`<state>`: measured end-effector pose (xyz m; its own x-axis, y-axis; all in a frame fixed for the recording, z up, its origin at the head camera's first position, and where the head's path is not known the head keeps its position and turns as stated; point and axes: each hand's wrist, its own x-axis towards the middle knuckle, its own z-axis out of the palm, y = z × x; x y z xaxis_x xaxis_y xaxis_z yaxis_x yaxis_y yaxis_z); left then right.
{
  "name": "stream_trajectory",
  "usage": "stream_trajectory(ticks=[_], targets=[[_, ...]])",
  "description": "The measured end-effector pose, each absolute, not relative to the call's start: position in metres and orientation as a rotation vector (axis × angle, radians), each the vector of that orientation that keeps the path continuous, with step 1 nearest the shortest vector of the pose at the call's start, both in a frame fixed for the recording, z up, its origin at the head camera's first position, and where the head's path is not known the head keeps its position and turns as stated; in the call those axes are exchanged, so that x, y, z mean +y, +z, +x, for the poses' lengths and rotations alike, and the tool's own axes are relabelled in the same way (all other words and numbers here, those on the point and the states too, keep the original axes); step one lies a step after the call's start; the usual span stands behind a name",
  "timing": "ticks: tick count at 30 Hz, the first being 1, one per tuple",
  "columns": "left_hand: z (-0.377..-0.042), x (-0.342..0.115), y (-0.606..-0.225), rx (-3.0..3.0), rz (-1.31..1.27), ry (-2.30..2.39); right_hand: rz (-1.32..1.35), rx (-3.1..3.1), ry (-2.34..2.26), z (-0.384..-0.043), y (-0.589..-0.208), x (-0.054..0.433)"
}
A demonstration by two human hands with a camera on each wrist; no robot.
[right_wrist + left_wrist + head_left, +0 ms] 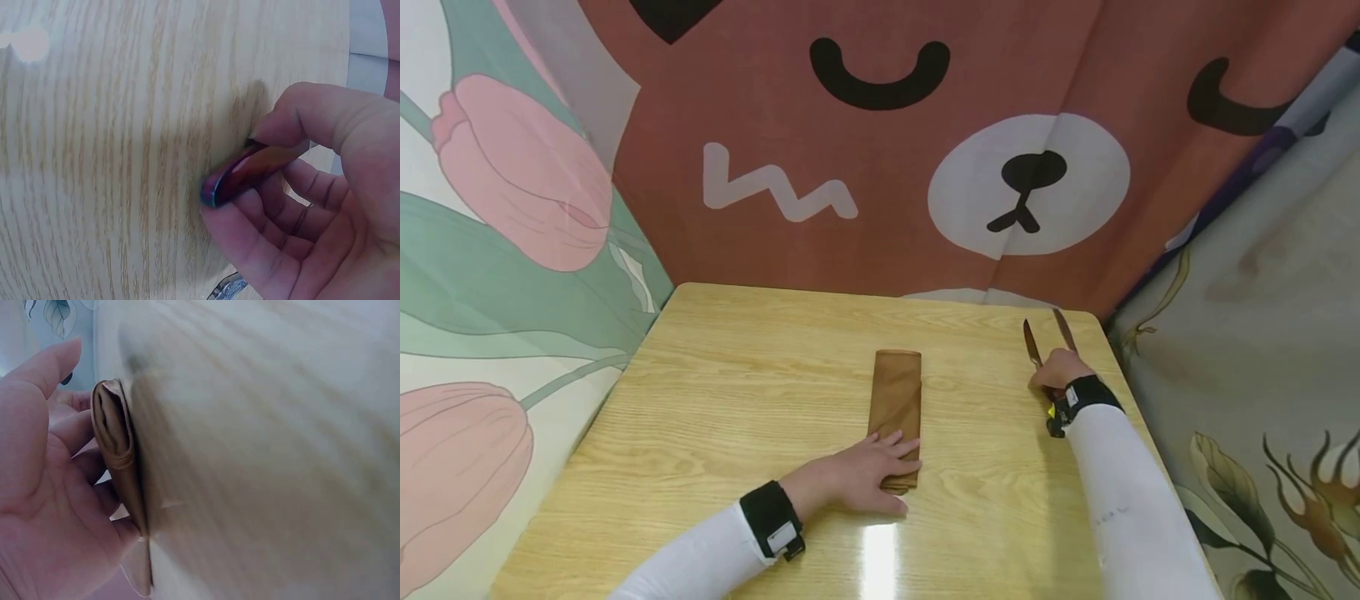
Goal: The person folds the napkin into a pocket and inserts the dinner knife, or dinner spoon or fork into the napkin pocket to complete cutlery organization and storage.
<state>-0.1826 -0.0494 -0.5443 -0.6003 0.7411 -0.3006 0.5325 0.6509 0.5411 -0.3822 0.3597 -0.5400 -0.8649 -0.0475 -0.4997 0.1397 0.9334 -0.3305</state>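
A brown cloth point(895, 387), folded into a narrow strip, lies lengthwise on the table. My left hand point(868, 473) rests across its near end with the fingers spread. From the left wrist the folded layers of the cloth point(115, 422) show end-on, fingers along its upper face. Over at the right side, my right hand point(1060, 371) grips a knife point(1032, 340), its dark blade pointing away from me. In the right wrist view, thumb and fingers pinch its shiny purple handle point(240, 175). A second knife point(1064, 328) extends just beyond that hand, partly hidden by it.
The light wood table point(737, 400) ends at a brown curtain point(880, 242) with a bear face. Flowered cloth hangs on both sides, close to the table's right edge. A shiny patterned metal piece point(228, 287) lies on the tabletop below the right hand.
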Motion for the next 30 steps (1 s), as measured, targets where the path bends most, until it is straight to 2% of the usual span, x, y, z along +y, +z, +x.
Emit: stream_trajectory(ticks=[9,18,30], targets=[[-0.184,-0.046,-0.543,2.345,0.969,0.513,0.017,2.53,-0.51,-0.378,-0.538,0.365],[-0.183,-0.047,-0.54,2.343,0.962,0.541,0.023,2.396,-0.741,-0.375,-0.534,0.37],[-0.183,-0.046,-0.536,2.347,0.957,0.525,0.089,2.299,-1.012,-0.369,-0.551,0.378]])
